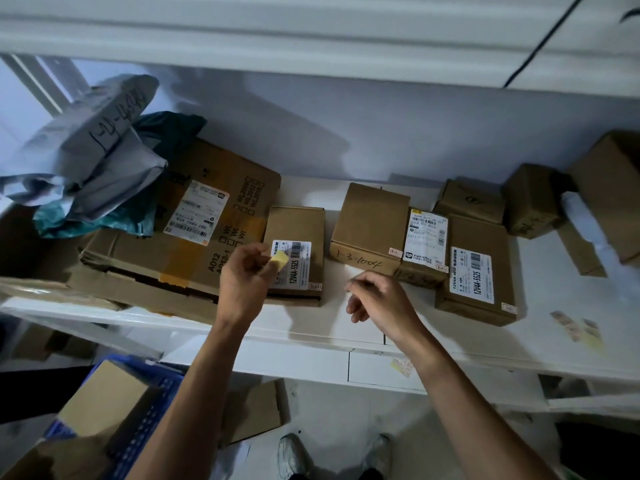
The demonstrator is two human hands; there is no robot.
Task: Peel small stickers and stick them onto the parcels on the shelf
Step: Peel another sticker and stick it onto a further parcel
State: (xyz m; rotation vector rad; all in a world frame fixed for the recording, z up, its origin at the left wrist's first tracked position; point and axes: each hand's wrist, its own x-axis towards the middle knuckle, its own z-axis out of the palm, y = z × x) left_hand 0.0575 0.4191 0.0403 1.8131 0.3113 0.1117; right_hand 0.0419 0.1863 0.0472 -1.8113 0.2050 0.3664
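Observation:
My left hand (244, 277) pinches a small yellow sticker pad (280, 260) over the white label of a small brown parcel (296, 223) on the white shelf (311, 323). My right hand (379, 299) hovers to the right above the shelf surface, its fingers curled and thumb and forefinger pinched; whether a sticker sits between them I cannot tell. Right of it stand a parcel marked 1-3-1004 (369, 223), a labelled parcel (424, 244) and another labelled parcel (476, 271). Small pinkish stickers show on the corners of several parcels.
A large flat carton (194, 244) lies at the left under grey and teal mail bags (97, 157). More brown boxes (533, 199) stand at the far right. Below the shelf are a blue crate (145, 431) with cardboard and my shoes (294, 455).

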